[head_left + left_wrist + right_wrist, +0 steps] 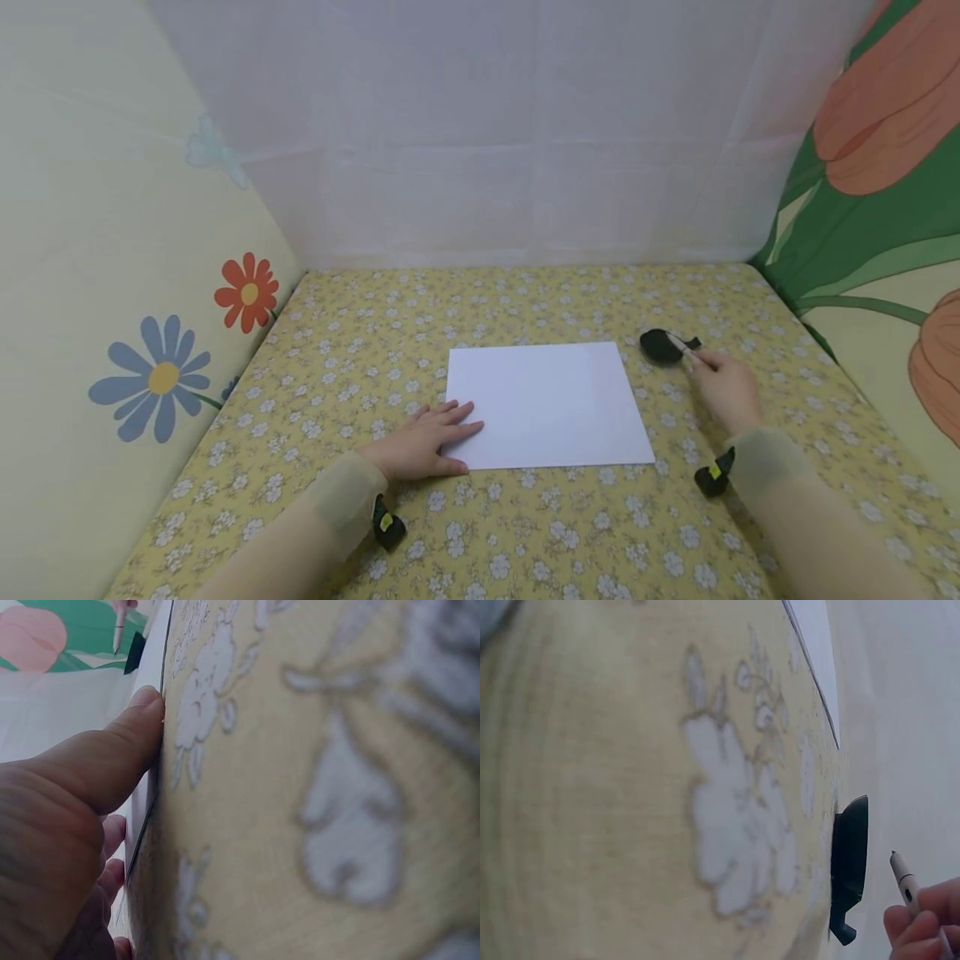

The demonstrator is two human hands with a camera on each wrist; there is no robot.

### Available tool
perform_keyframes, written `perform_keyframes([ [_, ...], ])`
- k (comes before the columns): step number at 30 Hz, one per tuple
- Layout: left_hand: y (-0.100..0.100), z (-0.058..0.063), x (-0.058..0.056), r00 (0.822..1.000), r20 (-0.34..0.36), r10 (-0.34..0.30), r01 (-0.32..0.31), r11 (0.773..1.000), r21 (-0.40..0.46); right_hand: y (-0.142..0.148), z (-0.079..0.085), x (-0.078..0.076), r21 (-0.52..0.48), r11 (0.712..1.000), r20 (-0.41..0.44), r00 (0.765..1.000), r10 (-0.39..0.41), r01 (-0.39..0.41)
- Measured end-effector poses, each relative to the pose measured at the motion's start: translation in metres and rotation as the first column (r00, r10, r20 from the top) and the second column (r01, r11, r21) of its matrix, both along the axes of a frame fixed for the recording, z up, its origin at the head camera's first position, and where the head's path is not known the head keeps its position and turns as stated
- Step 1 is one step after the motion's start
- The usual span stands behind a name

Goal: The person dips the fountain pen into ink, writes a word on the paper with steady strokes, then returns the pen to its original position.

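Observation:
A white sheet of paper (551, 404) lies flat on the table. My left hand (423, 442) rests on its left edge with the fingers spread and fairly straight; in the left wrist view the thumb (139, 724) presses at the paper's border. To the right, my right hand (727, 392) pinches a slim white pen (681, 343) with a dark tip. The pen points at a small black dish-like object (658, 347) with a short tail. In the right wrist view the pen tip (893, 856) stands apart from this black object (849, 851). Its inside is hidden there.
A yellow cloth (555, 533) with white flowers covers the table. White fabric (525, 133) hangs behind it. Flower-printed panels stand on the left (97, 250) and right (892, 333). Each wrist wears a black strap-on camera (388, 525).

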State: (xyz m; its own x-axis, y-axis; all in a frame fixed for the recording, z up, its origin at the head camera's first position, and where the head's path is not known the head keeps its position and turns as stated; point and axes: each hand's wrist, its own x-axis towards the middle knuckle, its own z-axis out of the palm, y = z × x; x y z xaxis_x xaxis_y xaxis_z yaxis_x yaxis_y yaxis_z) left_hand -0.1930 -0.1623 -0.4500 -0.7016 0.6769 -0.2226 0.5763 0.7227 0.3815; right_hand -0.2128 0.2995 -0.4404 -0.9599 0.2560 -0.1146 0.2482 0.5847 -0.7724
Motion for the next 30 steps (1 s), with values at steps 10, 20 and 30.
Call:
perform_keyframes([
  [10, 0.0, -0.002, 0.0, 1.0, 0.009, 0.009, -0.009, 1.0, 0.001, -0.004, -0.001, -0.002, -0.068, 0.993, 0.019, 0.995, -0.098, 0.099],
  [20, 0.0, -0.001, -0.001, 1.0, 0.01, 0.004, -0.004, 1.0, -0.005, -0.015, 0.007, -0.001, -0.132, 0.988, -0.032, 0.996, -0.08, 0.075],
  [30, -0.001, -0.002, -0.002, 1.0, 0.012, 0.0, 0.0, 1.0, -0.003, -0.035, 0.013, -0.003, -0.289, 0.957, -0.076, 0.997, -0.018, -0.004],
])
